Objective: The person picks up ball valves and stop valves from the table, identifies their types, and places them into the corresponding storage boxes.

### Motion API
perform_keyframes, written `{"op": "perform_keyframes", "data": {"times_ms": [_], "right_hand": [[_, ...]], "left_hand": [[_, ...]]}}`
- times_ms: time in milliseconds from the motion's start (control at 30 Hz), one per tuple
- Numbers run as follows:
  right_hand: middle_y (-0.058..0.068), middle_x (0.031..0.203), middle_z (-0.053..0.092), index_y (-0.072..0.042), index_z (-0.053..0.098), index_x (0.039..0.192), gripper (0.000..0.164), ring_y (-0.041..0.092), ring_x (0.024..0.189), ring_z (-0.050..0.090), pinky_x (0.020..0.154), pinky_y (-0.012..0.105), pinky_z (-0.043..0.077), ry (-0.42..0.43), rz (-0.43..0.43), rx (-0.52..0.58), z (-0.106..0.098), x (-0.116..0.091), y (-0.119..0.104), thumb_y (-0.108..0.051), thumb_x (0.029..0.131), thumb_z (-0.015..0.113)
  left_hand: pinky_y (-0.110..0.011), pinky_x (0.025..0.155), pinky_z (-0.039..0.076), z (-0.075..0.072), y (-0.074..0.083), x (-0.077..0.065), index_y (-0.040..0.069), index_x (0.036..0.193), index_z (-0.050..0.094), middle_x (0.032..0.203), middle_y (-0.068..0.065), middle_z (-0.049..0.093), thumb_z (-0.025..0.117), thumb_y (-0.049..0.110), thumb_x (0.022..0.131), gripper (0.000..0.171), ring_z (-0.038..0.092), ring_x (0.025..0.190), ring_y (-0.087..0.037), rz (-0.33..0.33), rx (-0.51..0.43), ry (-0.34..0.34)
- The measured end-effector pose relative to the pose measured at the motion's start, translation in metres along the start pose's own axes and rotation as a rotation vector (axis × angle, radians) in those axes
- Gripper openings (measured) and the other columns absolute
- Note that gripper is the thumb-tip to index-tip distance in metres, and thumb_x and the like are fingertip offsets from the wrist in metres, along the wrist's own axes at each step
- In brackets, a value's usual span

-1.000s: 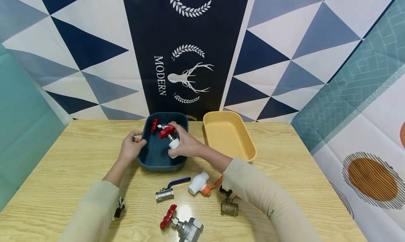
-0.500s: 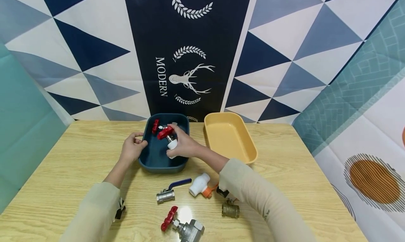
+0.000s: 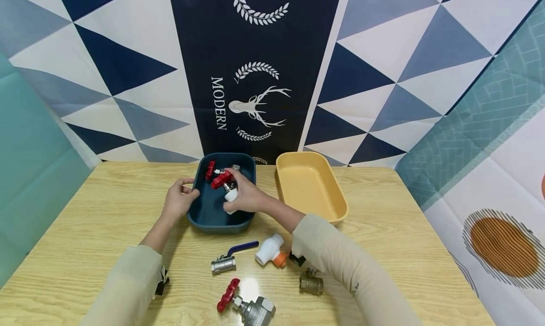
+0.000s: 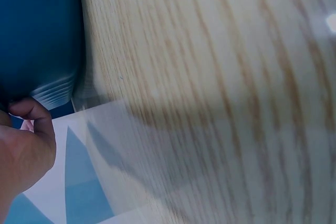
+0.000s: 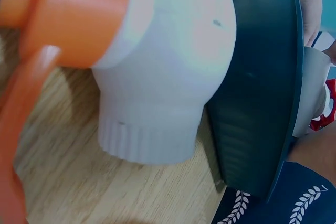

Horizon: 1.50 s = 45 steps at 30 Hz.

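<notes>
My right hand (image 3: 247, 194) grips a white-bodied valve (image 3: 231, 195) with a red handwheel, low inside the dark blue bin (image 3: 207, 210). Across from it, my left hand (image 3: 179, 199) holds the bin's left rim, thumb over the edge and fingers outside. Another valve with a red handwheel (image 3: 210, 170) lies at the bin's back, partly hidden behind the held one. The left wrist view catches the curled fingers of my left hand (image 4: 31, 124) against the bin's outer wall (image 4: 37, 35). Part of the held valve's white body (image 5: 313, 85) shows beyond the bin's rim in the right wrist view.
A yellow bin (image 3: 343, 207) stands to the right. In front lie a steel ball valve (image 3: 223, 265) with a blue lever, a white ball valve (image 3: 269, 250) with an orange handle, a brass valve (image 3: 311, 284) partly under my right sleeve, and a large metal valve (image 3: 257, 312) with a red handwheel.
My right hand has shifted slightly left and lower in the bin with the white-bodied valve. My left hand keeps its hold on the rim. The head view has shifted a little.
</notes>
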State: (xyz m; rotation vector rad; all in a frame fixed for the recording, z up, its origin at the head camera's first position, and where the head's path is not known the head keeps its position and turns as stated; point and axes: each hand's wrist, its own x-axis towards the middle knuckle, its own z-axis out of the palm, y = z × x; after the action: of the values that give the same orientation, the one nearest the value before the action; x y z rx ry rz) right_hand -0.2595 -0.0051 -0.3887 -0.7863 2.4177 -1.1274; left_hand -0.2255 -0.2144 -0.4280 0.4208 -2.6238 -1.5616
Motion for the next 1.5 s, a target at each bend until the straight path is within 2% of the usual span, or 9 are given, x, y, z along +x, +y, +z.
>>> {"op": "perform_keyframes", "data": {"times_ms": [200,500,800,1133,1500], "right_hand": [[0.011,0.146,0.031,-0.018,0.018,0.148,0.093,0.020,0.110,0.046,0.090,0.029,0.045,-0.003,-0.007,-0.023,0.003,0.006,0.002,-0.017,0.072,0.071],[0.007,0.144,0.035,-0.023,0.018,0.148,0.093,0.019,0.113,0.045,0.092,0.032,0.045,-0.007,0.038,-0.021,0.007,0.010,0.002,-0.018,0.073,0.073],[0.007,0.150,0.028,-0.023,0.016,0.149,0.095,0.020,0.115,0.045,0.097,0.035,0.043,-0.009,0.043,-0.061,0.008,0.013,0.001,-0.021,0.073,0.072],[0.008,0.145,0.034,-0.021,0.017,0.149,0.093,0.020,0.110,0.048,0.091,0.033,0.046,-0.007,0.052,-0.054,0.012,0.019,0.003,-0.020,0.074,0.073],[0.007,0.142,0.037,-0.019,0.017,0.148,0.093,0.019,0.110,0.047,0.095,0.032,0.045,-0.004,0.036,-0.053,0.016,0.026,0.006,-0.020,0.074,0.073]], "left_hand": [[-0.022,0.057,0.041,0.000,-0.001,0.001,0.002,0.129,0.049,0.089,-0.007,0.050,0.055,0.014,0.089,0.042,0.046,0.072,-0.013,-0.007,-0.006,-0.007],[-0.022,0.058,0.041,0.001,0.000,0.000,0.002,0.128,0.049,0.088,-0.008,0.051,0.055,0.014,0.089,0.041,0.047,0.071,-0.014,-0.008,-0.001,-0.004],[-0.021,0.058,0.042,0.000,-0.001,-0.001,0.002,0.128,0.049,0.089,-0.007,0.051,0.056,0.014,0.089,0.042,0.047,0.071,-0.013,0.001,-0.013,-0.003],[-0.021,0.059,0.042,0.001,0.000,-0.003,0.002,0.129,0.049,0.089,-0.009,0.052,0.056,0.014,0.089,0.042,0.047,0.073,-0.014,-0.007,-0.009,0.003],[-0.022,0.060,0.042,0.001,0.001,-0.001,0.002,0.130,0.048,0.091,-0.010,0.052,0.055,0.015,0.090,0.043,0.048,0.076,-0.016,-0.022,-0.018,-0.009]]}}
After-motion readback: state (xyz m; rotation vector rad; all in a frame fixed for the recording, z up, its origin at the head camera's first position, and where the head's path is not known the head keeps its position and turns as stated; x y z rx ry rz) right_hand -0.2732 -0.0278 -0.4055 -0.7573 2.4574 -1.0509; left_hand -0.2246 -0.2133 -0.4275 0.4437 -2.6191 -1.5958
